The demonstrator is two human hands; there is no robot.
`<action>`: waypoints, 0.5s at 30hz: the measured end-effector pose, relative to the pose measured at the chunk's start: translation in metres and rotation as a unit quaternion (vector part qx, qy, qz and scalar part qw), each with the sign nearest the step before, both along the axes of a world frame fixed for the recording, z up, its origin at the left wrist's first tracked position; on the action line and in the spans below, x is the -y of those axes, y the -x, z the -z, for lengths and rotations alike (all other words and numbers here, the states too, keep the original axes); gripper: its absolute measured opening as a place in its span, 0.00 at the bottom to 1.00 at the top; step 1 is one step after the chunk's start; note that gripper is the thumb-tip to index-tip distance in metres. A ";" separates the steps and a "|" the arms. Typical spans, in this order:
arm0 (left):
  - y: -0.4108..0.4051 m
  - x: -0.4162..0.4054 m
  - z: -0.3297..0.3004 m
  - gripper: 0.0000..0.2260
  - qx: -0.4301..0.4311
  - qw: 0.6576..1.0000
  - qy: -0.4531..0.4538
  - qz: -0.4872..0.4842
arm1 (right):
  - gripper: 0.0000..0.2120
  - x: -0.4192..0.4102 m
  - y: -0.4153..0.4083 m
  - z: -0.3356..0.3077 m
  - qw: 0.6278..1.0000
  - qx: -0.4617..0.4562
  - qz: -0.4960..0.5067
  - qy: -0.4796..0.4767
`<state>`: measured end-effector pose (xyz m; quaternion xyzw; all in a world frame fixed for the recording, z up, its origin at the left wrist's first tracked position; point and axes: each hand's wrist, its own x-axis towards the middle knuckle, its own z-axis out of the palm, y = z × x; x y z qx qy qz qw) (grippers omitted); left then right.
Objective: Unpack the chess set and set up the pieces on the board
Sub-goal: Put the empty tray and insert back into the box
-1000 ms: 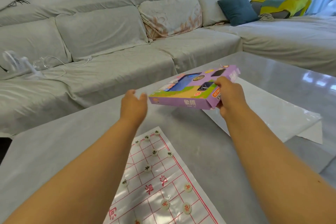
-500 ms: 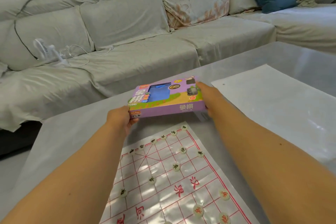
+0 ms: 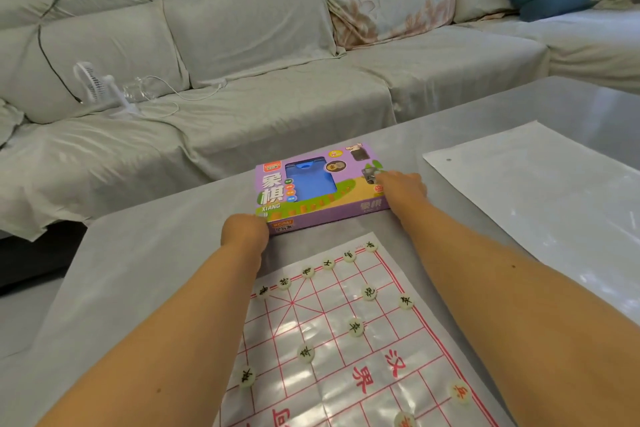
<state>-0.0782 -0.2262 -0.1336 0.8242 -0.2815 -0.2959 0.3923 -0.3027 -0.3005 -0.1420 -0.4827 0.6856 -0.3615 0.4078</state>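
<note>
While the box (image 3: 320,189) lies flat near the tabletop's (image 3: 145,270) far edge | long axis left-right | left hand (image 3: 246,230) grips near-left corner | right hand (image 3: 401,185) grips right end | board (image 3: 346,340) just nearer.

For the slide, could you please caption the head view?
Both hands rest the purple box beyond the board.

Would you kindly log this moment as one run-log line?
left hand: grips box corner | right hand: on box | box: flat on table beyond board
</note>
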 end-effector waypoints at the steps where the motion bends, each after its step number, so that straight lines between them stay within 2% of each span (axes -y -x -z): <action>1: 0.000 0.001 0.004 0.10 -0.003 1.000 0.006 0.006 | 0.24 0.004 0.000 -0.001 1.000 -0.003 -0.008 0.005; 2: 0.001 0.001 0.007 0.11 -0.003 1.000 0.014 0.015 | 0.22 0.010 0.000 -0.001 1.000 0.017 -0.017 0.017; 5: 0.003 0.005 0.010 0.09 -0.014 0.998 0.045 0.033 | 0.06 0.021 -0.004 0.000 0.996 0.062 -0.040 0.040; 9: 0.000 0.011 0.013 0.07 -0.016 0.997 0.064 0.027 | 0.10 0.034 -0.012 0.001 0.994 0.076 -0.074 0.038; 15: 0.000 0.010 0.018 0.07 -0.024 0.997 0.076 0.021 | 0.10 0.047 -0.015 0.005 0.995 0.046 -0.080 0.047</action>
